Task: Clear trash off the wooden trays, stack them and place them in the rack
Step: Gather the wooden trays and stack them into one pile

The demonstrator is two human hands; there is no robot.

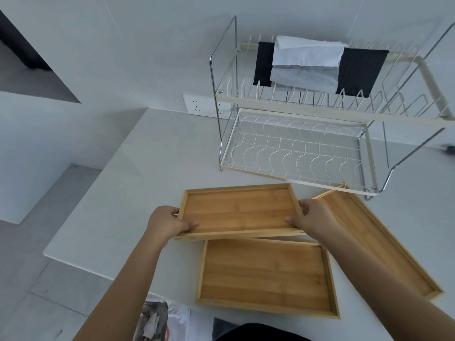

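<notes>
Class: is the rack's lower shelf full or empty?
Empty: the white wire rack's lower shelf shows only bare wire; cloths hang above.

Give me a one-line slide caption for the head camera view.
Both hands, left and right, lift one wooden tray above two others on the counter, before the wire rack.

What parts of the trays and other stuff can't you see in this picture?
- Right-hand wooden tray: its near-left part is hidden by the right hand and forearm.
- Near tray: its far edge lies under the lifted tray, gripped by the left hand.
- Dish rack: right end cut off by the frame.
- Bag below the counter: contents blurred, cut off.
</notes>
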